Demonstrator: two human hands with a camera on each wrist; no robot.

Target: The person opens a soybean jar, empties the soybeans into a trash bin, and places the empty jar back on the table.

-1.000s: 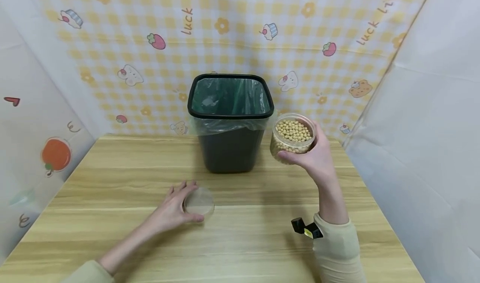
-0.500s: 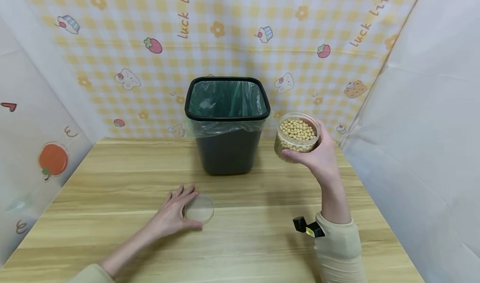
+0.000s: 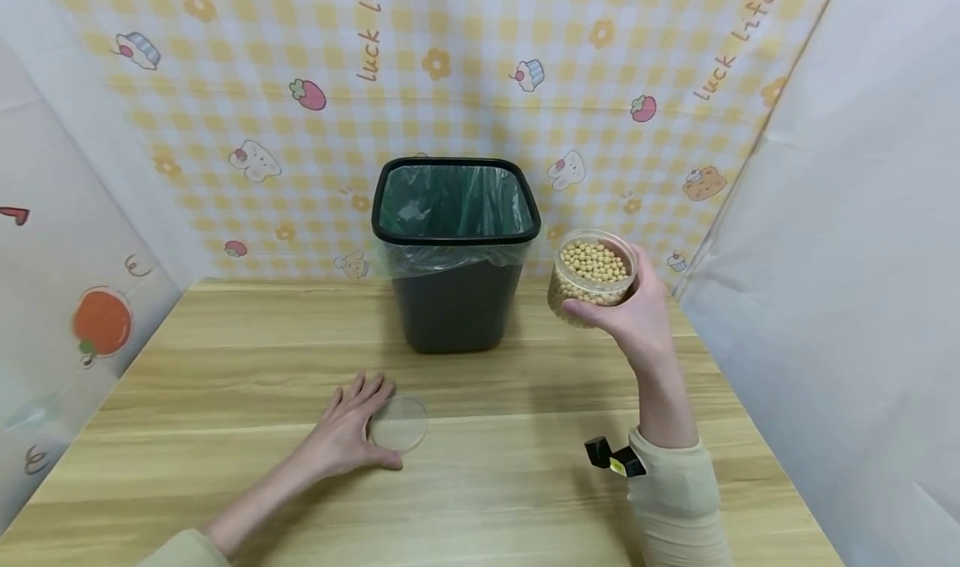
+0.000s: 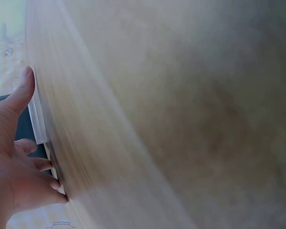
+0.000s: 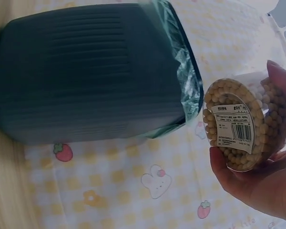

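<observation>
My right hand (image 3: 643, 321) grips a clear plastic jar (image 3: 557, 292) of soybeans, lidless and held above the table just right of the bin. In the right wrist view, the jar's base shows a white barcode label (image 5: 234, 128), with the thumb and fingers wrapped around its sides. On the table, a round clear lid (image 3: 401, 423) lies flat beside my left hand (image 3: 348, 429). That hand's thumb and index finger spread loosely around the lid's left side. From the left wrist, the thumb (image 4: 23, 90) overlaps the lid's edge (image 4: 37, 117) and the other fingertips reach the tabletop.
A dark bin (image 3: 456, 240) with a black rim and a green translucent liner (image 3: 465, 200) stands at the back of the wooden table (image 3: 480, 500). Behind it hangs a yellow checked cloth (image 3: 465, 108). White sheets (image 3: 840, 217) close off both sides.
My left thumb and index finger have spread wider around the lid, which sits slightly nearer the front. The right hand keeps hold of the jar, almost still. The head view has tilted slightly.
</observation>
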